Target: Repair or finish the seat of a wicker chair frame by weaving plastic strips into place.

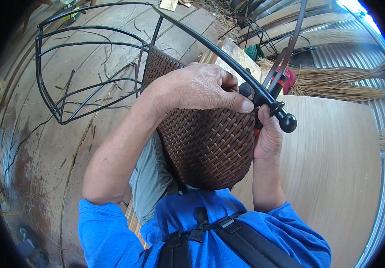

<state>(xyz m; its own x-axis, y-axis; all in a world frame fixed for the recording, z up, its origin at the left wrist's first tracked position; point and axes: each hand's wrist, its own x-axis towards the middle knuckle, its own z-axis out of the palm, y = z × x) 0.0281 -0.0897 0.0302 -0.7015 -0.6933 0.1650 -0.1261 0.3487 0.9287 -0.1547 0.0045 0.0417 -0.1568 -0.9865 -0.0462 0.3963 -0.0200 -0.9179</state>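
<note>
A brown woven panel [210,138] on a black metal chair frame [201,39] leans against my lap. My left hand [192,87] reaches over its top edge. The thumb presses down by the corner, and the curled fingers close on a brown weaving strip, partly hidden there. Under the ball-tipped bar end [287,123], my right hand [269,140] grips the frame, thumb up against the bar, the other fingers mostly hidden. Loose brown strips [296,38] rise from this corner. A black tool handle with a red band [281,81] shows behind the bar; its other end is hidden.
To the right is a pale wooden board [326,178]. Behind it lie bundles of brown strands [348,82] by corrugated metal sheeting [353,56]. Scraps litter the plank floor [49,147] on the left. A green container [254,52] stands at the back.
</note>
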